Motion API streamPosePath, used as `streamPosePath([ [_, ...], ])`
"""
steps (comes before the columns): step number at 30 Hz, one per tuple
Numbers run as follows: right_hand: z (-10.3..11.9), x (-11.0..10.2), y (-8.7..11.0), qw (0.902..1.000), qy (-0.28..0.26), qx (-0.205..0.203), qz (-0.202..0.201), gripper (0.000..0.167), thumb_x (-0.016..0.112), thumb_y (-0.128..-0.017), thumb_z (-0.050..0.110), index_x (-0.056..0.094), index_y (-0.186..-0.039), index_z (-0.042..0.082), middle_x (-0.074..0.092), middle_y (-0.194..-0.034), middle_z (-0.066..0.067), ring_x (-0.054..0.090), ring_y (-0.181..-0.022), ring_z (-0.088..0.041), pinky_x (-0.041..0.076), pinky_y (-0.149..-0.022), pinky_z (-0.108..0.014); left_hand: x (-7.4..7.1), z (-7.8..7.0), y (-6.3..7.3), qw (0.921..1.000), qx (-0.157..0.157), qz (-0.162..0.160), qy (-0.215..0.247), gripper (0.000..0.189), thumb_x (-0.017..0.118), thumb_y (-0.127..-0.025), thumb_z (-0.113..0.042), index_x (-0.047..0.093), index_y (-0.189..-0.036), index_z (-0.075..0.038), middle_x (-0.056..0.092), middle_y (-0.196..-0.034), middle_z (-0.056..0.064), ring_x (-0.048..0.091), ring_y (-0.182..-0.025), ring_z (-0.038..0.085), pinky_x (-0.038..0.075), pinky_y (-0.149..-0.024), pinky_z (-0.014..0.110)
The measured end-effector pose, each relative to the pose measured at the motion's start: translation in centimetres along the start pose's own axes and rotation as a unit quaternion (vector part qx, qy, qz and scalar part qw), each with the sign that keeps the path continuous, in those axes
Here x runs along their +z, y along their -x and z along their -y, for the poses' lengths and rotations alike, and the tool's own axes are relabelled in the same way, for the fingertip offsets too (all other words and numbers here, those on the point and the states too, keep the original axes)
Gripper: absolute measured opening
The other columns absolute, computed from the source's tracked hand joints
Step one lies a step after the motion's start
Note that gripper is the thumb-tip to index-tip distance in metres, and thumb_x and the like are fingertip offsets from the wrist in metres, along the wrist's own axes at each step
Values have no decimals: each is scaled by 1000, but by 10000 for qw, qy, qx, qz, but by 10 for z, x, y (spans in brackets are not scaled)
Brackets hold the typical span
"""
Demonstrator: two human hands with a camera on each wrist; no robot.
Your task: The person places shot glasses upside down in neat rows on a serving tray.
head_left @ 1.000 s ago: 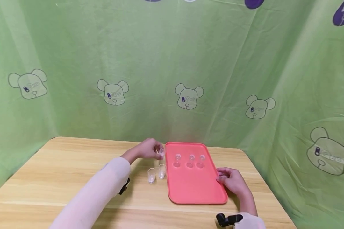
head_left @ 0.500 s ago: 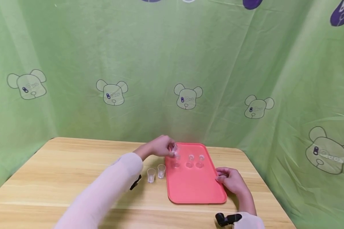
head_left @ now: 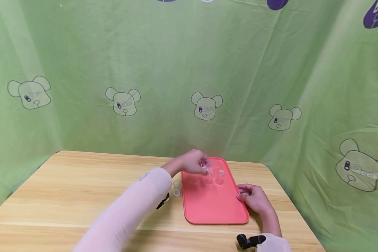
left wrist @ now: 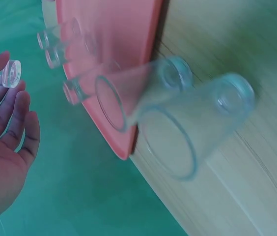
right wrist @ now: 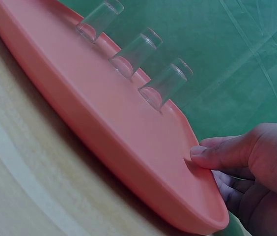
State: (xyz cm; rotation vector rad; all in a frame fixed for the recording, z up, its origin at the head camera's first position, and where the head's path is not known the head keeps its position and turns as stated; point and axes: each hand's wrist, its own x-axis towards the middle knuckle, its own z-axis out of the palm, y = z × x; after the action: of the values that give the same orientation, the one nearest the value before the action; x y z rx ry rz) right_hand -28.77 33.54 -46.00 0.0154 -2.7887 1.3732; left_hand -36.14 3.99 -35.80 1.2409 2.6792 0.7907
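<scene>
Left fingers (left wrist: 18, 115) pinch 1 clear cup (left wrist: 12, 73); right fingers (right wrist: 229, 151) pinch tray (head_left: 215, 206) carrying 3 inverted cups (right wrist: 136, 53). Left wrist shows 2 upright cups (left wrist: 200, 123) on desk (head_left: 82, 192); head, clearly, one.

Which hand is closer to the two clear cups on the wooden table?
Left. The left hand holds another cup over the red tray, just beyond the two clear cups; the right hand grips the tray's right edge, across from them.
</scene>
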Motion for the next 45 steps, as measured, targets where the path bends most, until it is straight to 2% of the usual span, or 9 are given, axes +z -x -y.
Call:
streamPosePath([
  [6,1,0,0,10000,18,51,-1,39,68,-92,-4,61,-130,-11,69,-111,-19,66,-95,-25,55,-76,-24,10,-11,-11,9999,118,88,-85,19,76,-88,-18,72,-102,-6,67,-87,-3,60,-79,7,50,-72,17],
  [11,2,0,0,10000,4,82,8,39,68,-92,-4,61,-130,-11,69,-112,-20,66,-95,-25,55,-76,-24,20,-22,-15,9995,-47,317,10,14,76,-87,-20,70,-96,-10,64,-81,-4,54,-71,8,47,-64,19],
  [16,3,0,-1,10000,16,88,10,39,68,-92,-4,61,-130,-10,69,-113,-20,66,-96,-25,57,-79,-28,27,-29,-18,9996,-81,271,-93,17,78,-88,-22,70,-96,-11,63,-81,-5,52,-71,9,45,-65,20],
  [25,2,-2,0,10000,-5,42,29,39,68,-92,-4,61,-129,-11,69,-112,-20,67,-94,-24,56,-76,-24,36,-34,-23,9989,-335,316,-37,11,77,-90,-23,70,-90,-15,61,-76,-6,51,-66,8,44,-60,20],
  [31,2,-2,1,10000,-16,-3,14,38,68,-92,-5,61,-129,-11,69,-111,-20,67,-94,-24,55,-75,-23,45,-35,-27,9980,-519,358,-95,20,76,-92,-25,64,-78,-16,53,-68,-7,48,-63,7,41,-59,21],
  [36,2,-1,2,10000,-41,82,28,38,67,-93,-4,61,-130,-10,69,-112,-20,67,-94,-24,57,-77,-27,54,-37,-30,9979,-506,396,-113,27,74,-93,-23,58,-72,-16,50,-64,-7,47,-61,6,40,-60,20],
  [39,3,-1,2,9999,-58,105,69,39,66,-93,-5,60,-131,-11,68,-112,-21,66,-94,-24,58,-78,-29,60,-39,-32,9977,-503,398,-226,28,74,-92,-22,56,-72,-16,47,-65,-7,45,-61,6,38,-60,19],
  [45,4,-1,2,9999,-76,59,74,39,66,-93,-6,60,-130,-12,68,-113,-22,67,-95,-25,57,-77,-27,71,-43,-33,9957,-576,345,-632,21,76,-91,-27,61,-78,-20,53,-71,-9,49,-65,4,39,-59,18],
])
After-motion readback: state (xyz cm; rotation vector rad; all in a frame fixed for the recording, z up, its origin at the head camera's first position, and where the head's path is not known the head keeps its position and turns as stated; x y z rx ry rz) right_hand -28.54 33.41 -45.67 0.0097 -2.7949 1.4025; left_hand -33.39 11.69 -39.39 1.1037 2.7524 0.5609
